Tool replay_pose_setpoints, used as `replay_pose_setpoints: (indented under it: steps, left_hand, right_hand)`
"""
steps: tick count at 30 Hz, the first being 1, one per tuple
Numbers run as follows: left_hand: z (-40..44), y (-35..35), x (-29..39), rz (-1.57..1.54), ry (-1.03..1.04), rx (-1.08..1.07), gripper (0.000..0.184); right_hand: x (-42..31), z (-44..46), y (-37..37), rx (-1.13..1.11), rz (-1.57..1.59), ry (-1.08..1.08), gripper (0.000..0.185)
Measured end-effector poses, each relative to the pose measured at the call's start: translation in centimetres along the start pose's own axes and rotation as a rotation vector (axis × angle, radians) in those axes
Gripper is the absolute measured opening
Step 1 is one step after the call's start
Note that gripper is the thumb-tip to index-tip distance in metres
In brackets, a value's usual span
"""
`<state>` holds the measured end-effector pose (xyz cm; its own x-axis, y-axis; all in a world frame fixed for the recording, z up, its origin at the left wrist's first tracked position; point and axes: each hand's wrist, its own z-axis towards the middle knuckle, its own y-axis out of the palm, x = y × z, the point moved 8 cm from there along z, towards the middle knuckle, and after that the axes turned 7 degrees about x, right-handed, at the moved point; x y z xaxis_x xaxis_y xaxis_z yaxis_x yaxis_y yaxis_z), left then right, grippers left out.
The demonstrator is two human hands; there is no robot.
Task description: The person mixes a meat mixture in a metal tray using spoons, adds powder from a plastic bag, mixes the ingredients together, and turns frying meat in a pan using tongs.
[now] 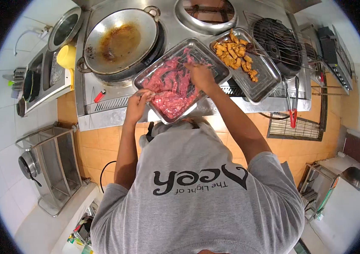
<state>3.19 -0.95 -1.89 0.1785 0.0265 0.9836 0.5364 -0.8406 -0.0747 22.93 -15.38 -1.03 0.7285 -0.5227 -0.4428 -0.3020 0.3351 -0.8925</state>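
Observation:
A rectangular metal tray (166, 115) full of red raw meat (172, 101) lies tilted across the counter's front edge, close to my body. My left hand (137, 105) is at the tray's left side, fingers closed at the rim beside the meat. Over the tray's right part, my right hand (202, 77) reaches down into the meat, its fingers bent and partly hidden. To the right, a second metal tray (261, 89) holds cooked yellow-brown pieces (233, 51). A large wok (144, 31) with brown oily residue sits on the burner to the left.
A red lighter (100, 96) lies on the steel counter (87, 115) below the wok. Tongs with red handles (293, 117) hang over the front edge at right. A wire grill rack (288, 36) covers a dark burner. A yellow dipper (66, 56) stands at the left sink.

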Motion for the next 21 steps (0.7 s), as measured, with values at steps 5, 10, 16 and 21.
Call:
replay_pose_setpoints:
  steps: [5,10,16,21]
  left_hand:
    - [-1.1,-1.2,1.7,0.088,0.055,0.058,0.022]
    - [-0.7,-3.7,5.7,0.189,0.158,0.125,0.022]
    - [0.7,-8.2,5.4,0.098,0.185,0.328,0.023]
    - [0.8,-8.8,5.0,0.085,0.192,0.356,0.024]
  right_hand:
    - [-3.0,-1.2,2.9,-0.116,0.047,0.007,0.043]
    - [-6.3,-2.3,3.2,-0.234,0.111,-0.157,0.043]
    - [-3.2,-1.3,-1.0,-0.148,0.085,-0.067,0.044]
    - [-0.6,-0.6,-0.5,-0.056,-0.067,0.034,0.044]
